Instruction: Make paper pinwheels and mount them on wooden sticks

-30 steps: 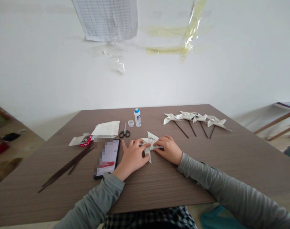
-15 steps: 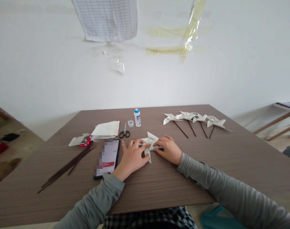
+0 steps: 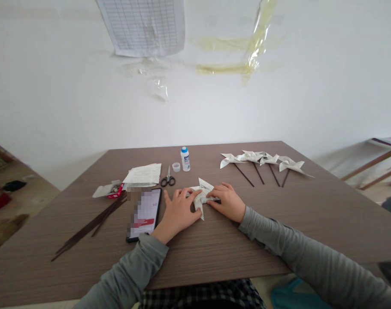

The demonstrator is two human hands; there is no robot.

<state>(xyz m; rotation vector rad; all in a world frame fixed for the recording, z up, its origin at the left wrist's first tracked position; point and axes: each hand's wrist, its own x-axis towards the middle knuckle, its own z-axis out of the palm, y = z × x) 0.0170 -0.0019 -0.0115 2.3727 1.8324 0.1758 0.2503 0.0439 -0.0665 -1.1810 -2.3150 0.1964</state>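
A white paper pinwheel (image 3: 201, 195) lies on the table between my hands, its blades folded toward the middle. My left hand (image 3: 181, 210) rests on its left side, with fingers bent and thumb pressing the lower blade. From the right, my right hand (image 3: 228, 201) pinches a blade near the centre between thumb and fingers. The pinwheel has no stick that I can see, and its left and right blades are partly hidden by my fingers. Close beyond my left hand lie black-handled scissors (image 3: 168, 181). A phone (image 3: 144, 214) lies left of that hand.
Several pinwheels on brown sticks (image 3: 269, 159) lie at the back right. A glue bottle (image 3: 185, 159) and a small clear cup (image 3: 176, 167) stand at the back. Paper sheets (image 3: 143, 175), a red box (image 3: 115, 190) and brown sticks (image 3: 89, 225) lie on the left.
My left index finger has shifted slightly back from the pinwheel's centre, baring more of it. My right hand keeps the same place.
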